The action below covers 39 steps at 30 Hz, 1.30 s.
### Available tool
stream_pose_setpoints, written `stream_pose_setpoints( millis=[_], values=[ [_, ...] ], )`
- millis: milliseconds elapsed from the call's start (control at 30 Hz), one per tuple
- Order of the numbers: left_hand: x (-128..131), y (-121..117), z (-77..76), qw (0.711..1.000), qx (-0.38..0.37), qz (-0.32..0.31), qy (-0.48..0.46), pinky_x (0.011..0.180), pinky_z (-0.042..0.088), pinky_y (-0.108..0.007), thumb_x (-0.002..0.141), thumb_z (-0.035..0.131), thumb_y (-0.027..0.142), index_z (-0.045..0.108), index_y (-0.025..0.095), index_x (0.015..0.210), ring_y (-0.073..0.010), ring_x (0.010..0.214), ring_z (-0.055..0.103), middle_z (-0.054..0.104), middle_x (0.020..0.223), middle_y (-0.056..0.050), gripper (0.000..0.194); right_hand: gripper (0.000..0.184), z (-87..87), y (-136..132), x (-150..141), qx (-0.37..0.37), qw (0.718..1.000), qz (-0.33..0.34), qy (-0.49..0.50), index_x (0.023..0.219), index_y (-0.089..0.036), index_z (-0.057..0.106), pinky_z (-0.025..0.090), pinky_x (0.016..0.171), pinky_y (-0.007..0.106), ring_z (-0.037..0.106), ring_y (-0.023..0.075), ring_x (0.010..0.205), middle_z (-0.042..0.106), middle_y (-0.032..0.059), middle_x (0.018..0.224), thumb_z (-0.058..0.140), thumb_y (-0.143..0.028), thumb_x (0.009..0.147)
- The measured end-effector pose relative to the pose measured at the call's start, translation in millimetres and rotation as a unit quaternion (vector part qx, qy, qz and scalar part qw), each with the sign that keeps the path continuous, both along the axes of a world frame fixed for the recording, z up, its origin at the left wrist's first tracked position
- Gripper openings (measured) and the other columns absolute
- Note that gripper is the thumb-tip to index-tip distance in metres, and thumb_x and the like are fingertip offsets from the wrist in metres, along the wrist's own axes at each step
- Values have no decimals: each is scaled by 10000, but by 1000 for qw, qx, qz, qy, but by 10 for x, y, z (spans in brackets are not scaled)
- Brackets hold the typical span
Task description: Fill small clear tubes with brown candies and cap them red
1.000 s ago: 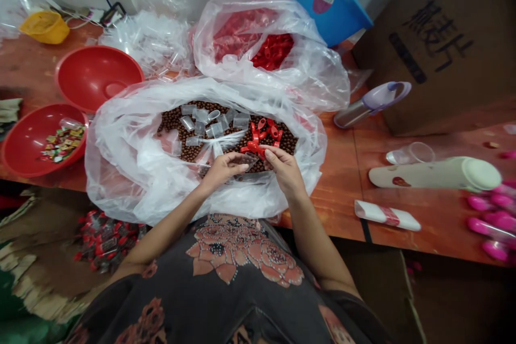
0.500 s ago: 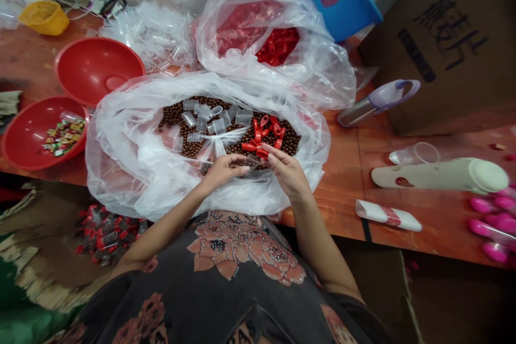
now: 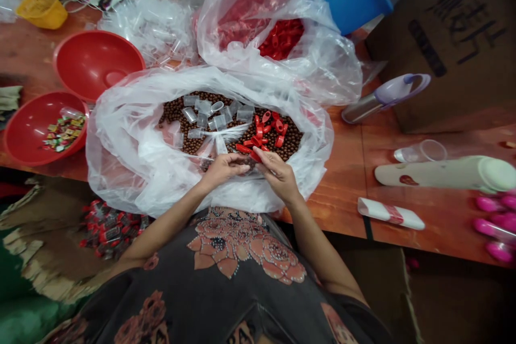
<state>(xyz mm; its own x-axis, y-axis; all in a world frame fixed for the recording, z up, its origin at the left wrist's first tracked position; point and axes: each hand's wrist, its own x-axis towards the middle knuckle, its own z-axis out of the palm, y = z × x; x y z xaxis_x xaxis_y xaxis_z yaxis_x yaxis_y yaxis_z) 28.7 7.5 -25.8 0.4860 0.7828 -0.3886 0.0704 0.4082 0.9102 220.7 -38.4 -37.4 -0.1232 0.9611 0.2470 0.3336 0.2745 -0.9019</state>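
My left hand (image 3: 224,170) is closed on a small clear plastic cup (image 3: 243,160); brown balls seem to show through its wall. Close beside it, my right hand (image 3: 277,173) pinches a red plastic cap (image 3: 255,156) at the cup's mouth. Whether the cap is seated on the cup is hidden by the fingers. Both hands are over the near side of a white plastic bag (image 3: 133,156) filled with small brown balls (image 3: 177,110). On the balls lie several empty clear cups (image 3: 220,122) at left and several loose red caps (image 3: 279,126) at right.
Behind stands a bag of red caps (image 3: 282,40) beside a blue bin (image 3: 350,0). Red bowls (image 3: 100,59) are at left, one with wrapped sweets (image 3: 62,131). Bottles (image 3: 427,173) and a cardboard box (image 3: 451,97) occupy the right. Filled red-capped containers (image 3: 108,228) lie below left.
My right hand has moved left toward my left hand, bringing the red cap up to the clear cup. My left hand has stayed almost in place. The view has shifted slightly.
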Motion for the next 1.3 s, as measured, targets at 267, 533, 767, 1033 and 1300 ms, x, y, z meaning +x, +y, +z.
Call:
stream_pose_setpoints(
  millis=[267, 533, 767, 1033, 1300],
  values=[
    [79, -118, 0, 996, -33, 52, -61, 788, 569, -348, 671, 779, 259, 689, 133, 963, -163, 811, 669, 717, 948, -84, 331, 464, -10, -105, -182, -34, 991, -89, 95, 1399, -432, 486, 436, 1130, 494, 580, 217, 1251, 636, -45, 1327, 536, -342, 947],
    [182, -144, 95, 998, 10, 44, -45, 798, 573, -340, 685, 755, 264, 698, 113, 1003, -166, 828, 670, 723, 973, -89, 356, 506, 13, -185, -398, -44, 961, -214, 170, 1453, -408, 414, 454, 1118, 502, 593, 203, 1240, 638, -22, 1319, 487, -339, 956],
    [119, -120, 64, 995, 6, 80, -66, 780, 562, -332, 653, 802, 269, 717, 126, 985, -154, 788, 669, 734, 940, -74, 372, 740, -41, -153, -230, 63, 993, -95, -37, 1524, -394, 261, 440, 1116, 494, 533, 255, 1293, 561, 29, 1410, 633, -320, 889],
    [113, -195, -45, 985, -81, 89, -123, 784, 524, -266, 700, 809, 396, 731, 149, 952, -143, 811, 672, 742, 938, -77, 362, 838, -119, -142, -193, 166, 972, -58, -154, 1536, -295, 179, 483, 1030, 514, 558, 282, 1235, 572, 110, 1352, 667, -257, 857],
    [120, -112, 93, 940, -286, 39, -183, 636, 529, -311, 908, 326, 697, 692, 144, 987, -200, 711, 686, 714, 760, -98, 668, 889, -168, -207, -221, 160, 973, -20, -167, 1519, -306, 204, 468, 1036, 530, 539, 292, 1211, 580, 93, 1287, 730, -341, 803]
  ],
)
